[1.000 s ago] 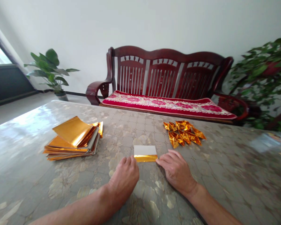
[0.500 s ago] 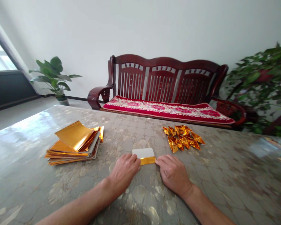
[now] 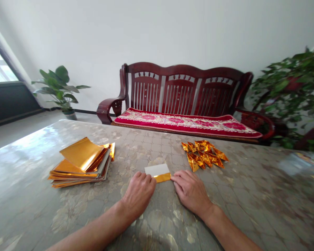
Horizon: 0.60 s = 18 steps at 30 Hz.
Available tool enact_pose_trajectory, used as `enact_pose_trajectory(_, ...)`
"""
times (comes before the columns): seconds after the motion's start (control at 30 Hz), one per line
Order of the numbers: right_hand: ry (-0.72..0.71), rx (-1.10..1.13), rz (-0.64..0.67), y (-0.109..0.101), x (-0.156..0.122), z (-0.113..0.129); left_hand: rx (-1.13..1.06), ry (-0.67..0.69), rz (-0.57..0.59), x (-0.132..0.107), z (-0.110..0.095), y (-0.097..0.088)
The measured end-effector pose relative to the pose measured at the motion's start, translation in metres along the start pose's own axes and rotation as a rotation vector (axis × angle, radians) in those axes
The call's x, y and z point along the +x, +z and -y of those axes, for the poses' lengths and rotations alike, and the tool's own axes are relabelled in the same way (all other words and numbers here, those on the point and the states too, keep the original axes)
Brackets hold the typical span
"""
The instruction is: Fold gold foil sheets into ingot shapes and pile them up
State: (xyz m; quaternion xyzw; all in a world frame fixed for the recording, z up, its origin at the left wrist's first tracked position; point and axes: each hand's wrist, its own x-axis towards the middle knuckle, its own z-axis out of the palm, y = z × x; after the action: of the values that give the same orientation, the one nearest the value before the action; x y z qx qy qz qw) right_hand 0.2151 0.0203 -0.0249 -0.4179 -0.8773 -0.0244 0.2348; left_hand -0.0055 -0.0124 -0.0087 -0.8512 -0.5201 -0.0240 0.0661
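Note:
A small sheet of gold foil paper point(image 3: 157, 170) lies on the table in front of me, pale side up, with a gold strip folded over along its near edge. My left hand point(image 3: 140, 190) is closed on the left end of that fold, its fingers curled. At the fold's right end, the fingertips of my right hand point(image 3: 189, 190) pinch the corner. Left of my hands sits a loose stack of gold foil sheets point(image 3: 81, 157). Beyond my right hand is a cluster of folded gold paper pieces point(image 3: 204, 155) with pointed ends.
The patterned table point(image 3: 136, 146) reaches toward a dark red wooden bench point(image 3: 178, 90) with a red floral cushion point(image 3: 178, 121). A clear plastic bag point(image 3: 298, 164) rests at the table's right side. Potted plants point(image 3: 60, 85) stand on either side of the bench.
The sheet has shifted slightly left and turned a little, its right end now higher. My right hand has moved a little left with it; both hands keep their grip.

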Motion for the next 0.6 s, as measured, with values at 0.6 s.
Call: enact_pose_trajectory(0.6, -0.026, 0.036, 0.044, 0.0006, 0.0035, -0.0001, -0.023, 0.049, 0.093, 0.0036, 0.0077, -0.0053)
